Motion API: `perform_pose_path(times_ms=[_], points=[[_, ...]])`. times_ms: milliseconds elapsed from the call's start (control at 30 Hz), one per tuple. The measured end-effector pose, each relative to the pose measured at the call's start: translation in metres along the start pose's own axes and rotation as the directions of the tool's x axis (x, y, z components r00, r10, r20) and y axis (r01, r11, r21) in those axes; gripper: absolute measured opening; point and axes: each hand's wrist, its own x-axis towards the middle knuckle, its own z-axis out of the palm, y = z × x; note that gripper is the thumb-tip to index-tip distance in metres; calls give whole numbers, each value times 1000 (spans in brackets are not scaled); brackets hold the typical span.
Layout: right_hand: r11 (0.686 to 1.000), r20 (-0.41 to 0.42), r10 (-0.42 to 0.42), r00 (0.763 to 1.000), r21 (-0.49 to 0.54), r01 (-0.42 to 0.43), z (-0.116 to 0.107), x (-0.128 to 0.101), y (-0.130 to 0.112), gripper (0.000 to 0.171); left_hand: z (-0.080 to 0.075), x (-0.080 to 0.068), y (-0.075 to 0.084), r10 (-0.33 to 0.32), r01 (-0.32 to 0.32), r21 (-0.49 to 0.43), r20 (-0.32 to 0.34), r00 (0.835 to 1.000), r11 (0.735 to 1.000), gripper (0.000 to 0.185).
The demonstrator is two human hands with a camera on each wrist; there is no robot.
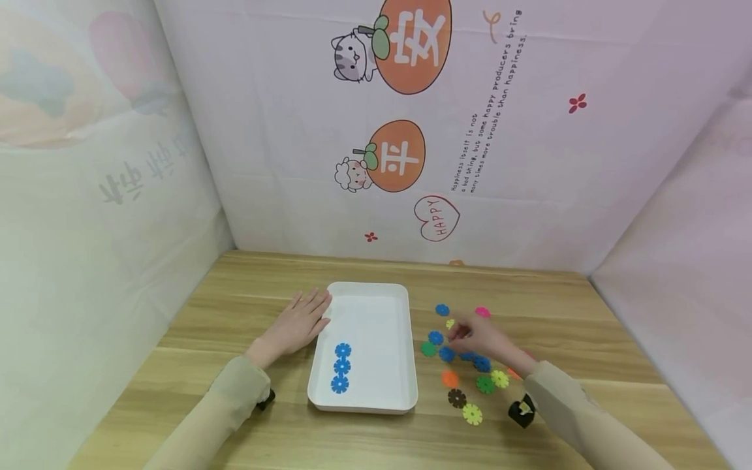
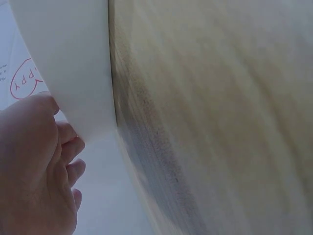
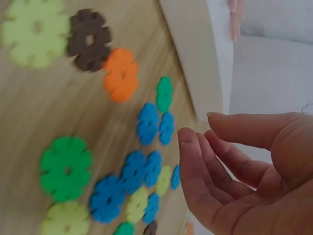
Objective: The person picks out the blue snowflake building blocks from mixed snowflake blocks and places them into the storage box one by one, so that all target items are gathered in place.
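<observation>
My left hand [image 1: 296, 328] rests its extended fingers on the left rim of the white tray [image 1: 376, 403]. Inside that tray, near its lower left, several notched blue snowflake discs [image 1: 342, 366] stand linked in a row. Over the loose discs to the right hovers my right hand [image 1: 480, 338]. In the right wrist view its thumb and bent fingers [image 3: 195, 171] have a gap between them, and nothing shows in it. Nearby lie loose blue snowflake discs [image 3: 147, 124], a green one [image 3: 67, 169] and an orange one [image 3: 121, 75]. The hand partly hides some discs in the head view.
More snowflake discs lie right of the tray: a brown one [image 1: 456, 398], a yellow one [image 1: 472, 414] and a pink one [image 1: 482, 312]. The wooden table [image 1: 264, 274] meets printed white cloth walls [image 1: 294, 163] at the back and sides.
</observation>
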Motion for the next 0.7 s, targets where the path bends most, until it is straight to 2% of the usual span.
perform_pose_path(times_ms=[100,333,700], points=[[1000,2,6,1000,-21,-6,-5,-12,12,16,0,0,1,0,0,-6,-2,1000,1000,58],[996,-11,84,996,-24,-84,-15,-32,29,17,0,0,2,-1,1,-8,-8,1000,1000,58],[991,-28,125,992,-53,-126,-18,-38,51,22,1,0,1,-5,5,-10,0,1000,1000,58]])
